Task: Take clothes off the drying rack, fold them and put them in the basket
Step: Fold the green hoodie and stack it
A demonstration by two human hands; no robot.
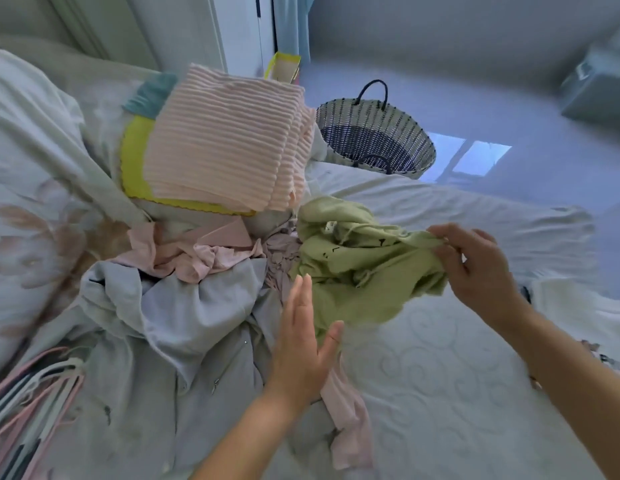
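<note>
A crumpled green garment [357, 271] lies on the bed in the middle of the view. My right hand [474, 268] pinches its right edge and lifts it slightly. My left hand [303, 337] is flat with straight fingers, just left of the green garment's lower edge, above a grey zip-up garment [183, 327]. Pale pink clothes [194, 254] lie tangled behind it. A folded stack topped by a pink ribbed towel [225, 143] over a yellow cloth [135, 164] sits further back. The woven basket [416, 133] stands on the floor past the bed, and looks empty.
Several pink and grey hangers [27, 403] lie at the bed's lower left. A flowered duvet [27, 188] is bunched on the left. The white quilted mattress [440, 375] stretches under my right arm. Grey floor lies beyond the basket, with a box [599, 84] at far right.
</note>
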